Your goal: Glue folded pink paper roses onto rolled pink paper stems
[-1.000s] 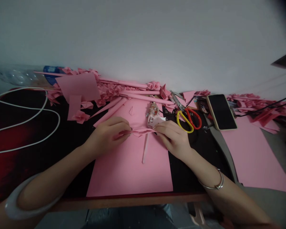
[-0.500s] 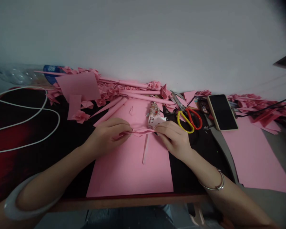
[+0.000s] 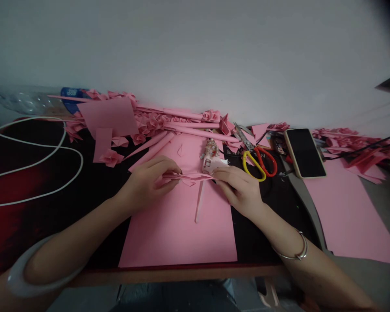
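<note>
Between my two hands is a small folded pink paper [image 3: 195, 176], seen nearly edge-on with its layers slightly parted in the middle. My left hand [image 3: 151, 182] pinches its left end between thumb and fingers. At the other end, my right hand [image 3: 238, 186] is closed on the paper's right tip. Beneath lies a large pink paper sheet [image 3: 182, 242]. A thin pale stick [image 3: 199, 203] rests on that sheet, its upper part hidden behind the folded paper. Just beyond my right hand is a glue gun [image 3: 209, 160] with a decorated body, partly covered by a white scrap.
Scissors [image 3: 260, 162] with yellow and red handles lie right of the glue gun, near a phone [image 3: 304, 152]. Pink paper flowers [image 3: 149, 123] and rolled stems line the wall. A clear bottle [image 3: 29, 99] and a white cable [image 3: 68, 186] are at left. Another pink sheet [image 3: 347, 216] lies right.
My left fingers have opened slightly and shifted on the left end, showing more of the folded paper's edge. My right hand keeps its grip, and the view has moved very slightly.
</note>
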`<state>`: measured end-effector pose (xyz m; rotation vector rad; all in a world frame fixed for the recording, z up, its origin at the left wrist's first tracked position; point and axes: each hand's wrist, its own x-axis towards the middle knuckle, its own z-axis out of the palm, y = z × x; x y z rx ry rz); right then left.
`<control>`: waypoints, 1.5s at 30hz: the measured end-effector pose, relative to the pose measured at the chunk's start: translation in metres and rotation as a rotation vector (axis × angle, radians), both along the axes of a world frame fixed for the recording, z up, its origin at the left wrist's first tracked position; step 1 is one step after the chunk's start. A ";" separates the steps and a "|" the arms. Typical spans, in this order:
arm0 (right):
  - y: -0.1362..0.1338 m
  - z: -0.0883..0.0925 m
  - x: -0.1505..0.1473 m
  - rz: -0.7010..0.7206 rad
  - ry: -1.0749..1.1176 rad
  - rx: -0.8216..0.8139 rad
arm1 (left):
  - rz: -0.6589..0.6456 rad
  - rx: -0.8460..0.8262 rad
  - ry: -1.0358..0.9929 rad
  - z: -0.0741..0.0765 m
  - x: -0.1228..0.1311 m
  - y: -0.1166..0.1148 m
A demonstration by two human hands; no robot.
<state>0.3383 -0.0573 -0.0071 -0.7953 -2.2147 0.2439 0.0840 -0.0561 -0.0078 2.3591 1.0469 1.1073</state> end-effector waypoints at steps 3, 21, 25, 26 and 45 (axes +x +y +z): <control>0.000 0.000 0.000 -0.001 -0.016 0.010 | -0.015 -0.013 0.004 0.000 0.000 -0.001; -0.001 0.000 -0.001 0.024 -0.038 -0.013 | -0.071 -0.049 -0.023 -0.004 0.001 -0.001; -0.002 0.000 -0.001 0.027 -0.041 -0.027 | -0.080 -0.050 -0.026 -0.004 0.000 -0.001; -0.002 0.000 -0.001 0.028 -0.041 -0.031 | -0.082 -0.053 -0.024 -0.005 0.000 -0.001; -0.001 0.000 -0.001 0.059 -0.035 -0.044 | -0.111 -0.006 -0.009 -0.006 -0.001 -0.002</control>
